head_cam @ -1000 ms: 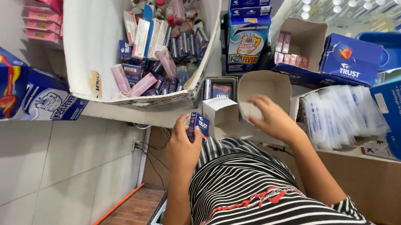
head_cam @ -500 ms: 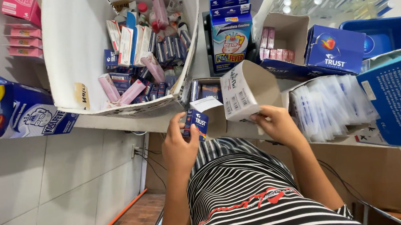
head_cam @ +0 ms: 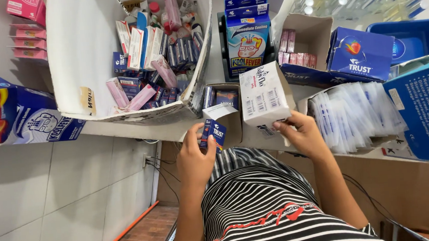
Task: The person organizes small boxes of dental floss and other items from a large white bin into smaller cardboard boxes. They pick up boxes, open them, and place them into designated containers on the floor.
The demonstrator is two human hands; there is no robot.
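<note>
Left hand: fingers closed around small blue box, held at counter edge.
Right hand: fingers pinching tilted white carton by its lower corner.
Handling: I'd support the carton's underside; a corner pinch may slip.
Nearby: open bin of packets.

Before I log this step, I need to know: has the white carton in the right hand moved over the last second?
Yes. The white carton has been lifted and turned upright, up towards the tall blue box, held by the right hand.
</note>
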